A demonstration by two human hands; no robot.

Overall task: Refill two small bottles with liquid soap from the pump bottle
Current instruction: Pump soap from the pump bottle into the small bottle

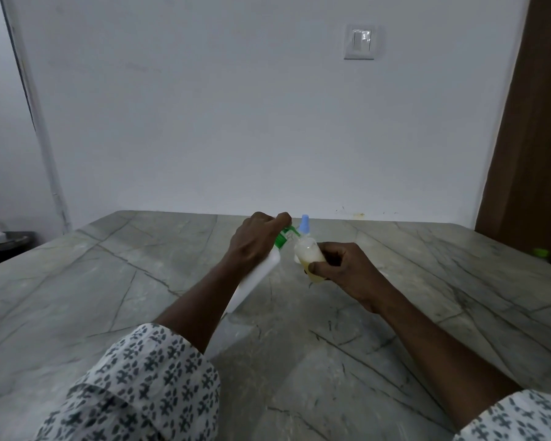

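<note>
Marble table; tilted white, green-topped pump bottle.

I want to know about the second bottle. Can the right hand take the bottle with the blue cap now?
Probably not yet. The blue-capped bottle stands just behind, but the right hand is full: its fingers hold the small clear bottle at the pump bottle in the left hand.

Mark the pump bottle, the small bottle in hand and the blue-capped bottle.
pump bottle (261, 275), head view, white body below the left hand
small bottle (307, 251), head view, clear upper wall
blue-capped bottle (304, 224), head view, blue cap
</note>
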